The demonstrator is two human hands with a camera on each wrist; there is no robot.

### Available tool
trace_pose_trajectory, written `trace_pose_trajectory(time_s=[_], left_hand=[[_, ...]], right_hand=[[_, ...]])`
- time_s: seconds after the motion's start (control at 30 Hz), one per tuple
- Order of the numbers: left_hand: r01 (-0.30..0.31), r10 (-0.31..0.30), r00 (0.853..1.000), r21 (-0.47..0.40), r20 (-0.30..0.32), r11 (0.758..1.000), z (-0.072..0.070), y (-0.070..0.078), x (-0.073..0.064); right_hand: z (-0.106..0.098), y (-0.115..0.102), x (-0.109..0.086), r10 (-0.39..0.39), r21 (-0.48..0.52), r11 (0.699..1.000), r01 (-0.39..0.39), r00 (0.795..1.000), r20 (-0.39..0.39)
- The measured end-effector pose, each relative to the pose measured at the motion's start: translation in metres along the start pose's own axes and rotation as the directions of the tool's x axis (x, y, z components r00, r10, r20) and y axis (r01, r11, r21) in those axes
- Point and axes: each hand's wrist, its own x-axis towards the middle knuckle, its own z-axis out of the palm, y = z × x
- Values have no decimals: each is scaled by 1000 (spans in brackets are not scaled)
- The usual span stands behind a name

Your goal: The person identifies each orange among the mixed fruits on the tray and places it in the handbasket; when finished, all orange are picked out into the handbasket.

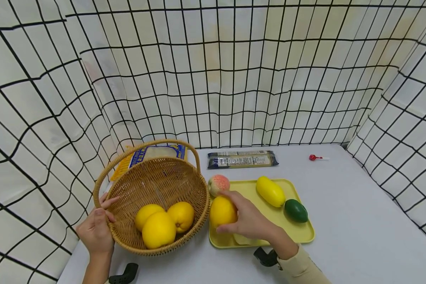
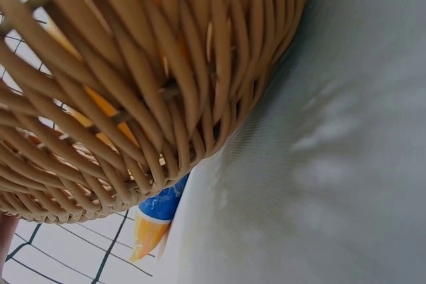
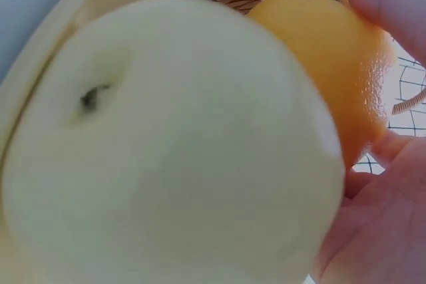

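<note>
My left hand (image 1: pixel 96 232) grips the left rim of a wicker basket (image 1: pixel 127 197), which tilts so its inside faces me. Three yellow-orange fruits, one an orange (image 1: pixel 182 217), lie low in the basket. My right hand (image 1: pixel 250 219) holds another orange (image 1: pixel 221 212) beside the basket's right rim, over the left part of a yellow tray (image 1: pixel 307 232). In the right wrist view, thumb and fingers span this orange (image 3: pixel 333 58); a pale, round fruit (image 3: pixel 200 144) with a dark stem fills the foreground. Only woven wicker (image 2: pixel 146 84) shows of the basket in the left wrist view.
A peach (image 1: pixel 219 184) is at the tray's far left corner. On the tray lie an oblong yellow fruit (image 1: pixel 270 191) and a dark green fruit (image 1: pixel 296 211). Behind are a blue-yellow bag (image 1: pixel 159 152), a flat packet (image 1: pixel 241 159) and a red lollipop (image 1: pixel 313 157). Black grid netting surrounds the table.
</note>
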Motion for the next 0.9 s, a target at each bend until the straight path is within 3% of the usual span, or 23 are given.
trace_pose_trajectory(time_s=[0.37, 0.63, 0.9], left_hand=[[9, -9, 1000, 20, -2, 1000, 0, -1, -1], [8, -8, 1000, 53, 1, 999, 0, 1, -1], [-1, 2, 1000, 43, -6, 999, 3, 5, -1]], right_hand=[[-9, 0, 1, -4, 71, 997, 17, 982, -187], [-13, -3, 5, 84, 229, 973, -14, 951, -298], [-7, -22, 15, 2, 264, 960, 92, 942, -336]])
